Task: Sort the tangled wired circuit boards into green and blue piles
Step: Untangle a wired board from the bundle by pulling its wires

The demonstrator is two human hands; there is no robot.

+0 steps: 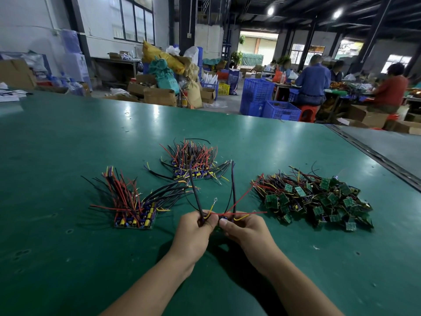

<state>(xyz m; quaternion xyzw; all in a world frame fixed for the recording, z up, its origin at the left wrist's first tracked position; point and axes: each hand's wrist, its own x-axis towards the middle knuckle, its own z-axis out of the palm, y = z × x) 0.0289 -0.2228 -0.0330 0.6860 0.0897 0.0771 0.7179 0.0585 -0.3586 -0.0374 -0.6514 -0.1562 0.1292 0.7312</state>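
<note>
Wired boards [221, 218] sit mid-table [68, 133] up front, left hand [193, 233] and right hand [246, 231] each pinching one, wires crossing. Neat pile [134, 208] left, another [193, 165] behind, tangled green heap [319, 199] right.

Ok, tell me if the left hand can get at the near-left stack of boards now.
Probably yes, once freed: the left hand grips wired boards together with the right hand, so it must let go first. The table between it and the near-left stack shows nothing in the way.
</note>
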